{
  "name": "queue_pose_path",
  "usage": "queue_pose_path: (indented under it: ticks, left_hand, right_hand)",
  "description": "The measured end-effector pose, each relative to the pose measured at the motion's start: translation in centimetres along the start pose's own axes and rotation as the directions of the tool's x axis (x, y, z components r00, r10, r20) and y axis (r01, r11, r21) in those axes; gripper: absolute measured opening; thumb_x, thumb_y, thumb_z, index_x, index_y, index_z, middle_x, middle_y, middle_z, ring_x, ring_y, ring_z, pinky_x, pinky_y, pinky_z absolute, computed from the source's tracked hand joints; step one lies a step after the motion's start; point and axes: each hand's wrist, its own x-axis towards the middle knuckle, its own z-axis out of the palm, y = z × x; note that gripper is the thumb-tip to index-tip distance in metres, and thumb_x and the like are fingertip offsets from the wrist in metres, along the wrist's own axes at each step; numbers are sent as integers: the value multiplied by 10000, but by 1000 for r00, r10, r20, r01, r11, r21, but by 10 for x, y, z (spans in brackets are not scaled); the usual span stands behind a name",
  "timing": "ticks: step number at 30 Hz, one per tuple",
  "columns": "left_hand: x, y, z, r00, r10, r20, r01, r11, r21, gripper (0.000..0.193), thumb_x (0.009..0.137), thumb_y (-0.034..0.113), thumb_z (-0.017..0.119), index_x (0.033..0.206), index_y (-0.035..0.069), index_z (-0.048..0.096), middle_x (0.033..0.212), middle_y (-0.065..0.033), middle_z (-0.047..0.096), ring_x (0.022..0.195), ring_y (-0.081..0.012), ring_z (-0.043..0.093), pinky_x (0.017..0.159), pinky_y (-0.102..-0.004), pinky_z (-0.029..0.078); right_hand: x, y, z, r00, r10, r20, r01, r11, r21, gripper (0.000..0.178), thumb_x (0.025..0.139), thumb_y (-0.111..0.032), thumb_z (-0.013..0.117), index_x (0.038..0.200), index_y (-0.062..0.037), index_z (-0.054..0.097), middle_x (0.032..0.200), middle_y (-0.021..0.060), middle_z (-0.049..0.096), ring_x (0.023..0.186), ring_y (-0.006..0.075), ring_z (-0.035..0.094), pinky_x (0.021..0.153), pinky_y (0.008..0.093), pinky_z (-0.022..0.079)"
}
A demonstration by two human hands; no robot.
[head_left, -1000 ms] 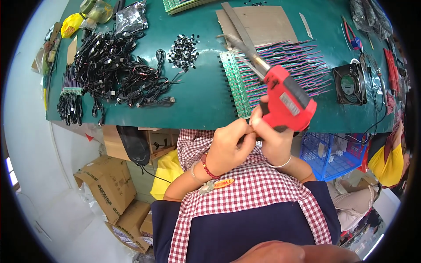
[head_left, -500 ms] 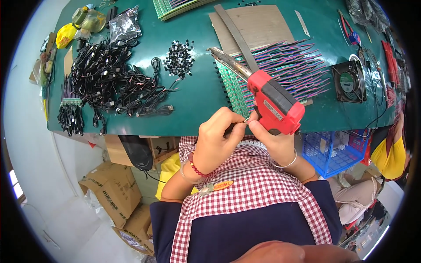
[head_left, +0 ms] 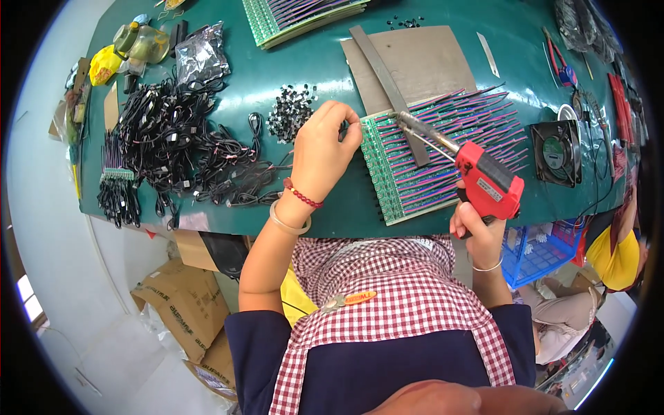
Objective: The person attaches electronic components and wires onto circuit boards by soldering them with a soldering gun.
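Note:
My right hand grips the handle of a red and black soldering gun. The gun's metal tip hangs over a green circuit board panel, close to a flat metal bar lying across it. Rows of thin dark, pink and blue wires stick out to the panel's right. At the panel's far left corner is my left hand, thumb and forefinger pinched together; what they hold is too small to make out. Just left of that hand lies a pile of small black connectors.
Black USB cables are heaped at the left. Beyond the panel lies a brown board, with more stacked panels at the far edge. A black fan and pliers are on the right. A blue crate stands below the table.
My hands have parted from the near table edge. My left hand went far to the panel's corner; my right carried the soldering gun rightward and slightly nearer. The whole view shifted a little.

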Motion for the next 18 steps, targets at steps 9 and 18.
queue_pose_path:
  ticks: [9, 18]
  left_hand:
    - [15, -2, 0, 991, -14, 135, 3, 997, 79, 64, 731, 27, 607, 744, 18, 545, 722, -109, 549, 677, -303, 565, 596, -378, 457]
    - [20, 0, -1, 981, -33, 190, 28, 999, 32, 67, 724, 25, 597, 739, 9, 534, 694, -122, 552, 637, -310, 562, 584, -385, 456]
  right_hand:
    - [7, 4, 2, 992, 121, 24, -122, 993, 11, 93, 808, -38, 647, 865, -8, 580, 668, 13, 575, 516, 78, 530, 469, 222, 422]
    - [4, 1, 3, 993, 115, -3, -114, 990, -81, 179, 796, -51, 675, 946, -7, 587, 684, 5, 577, 537, 63, 531, 482, 211, 419]
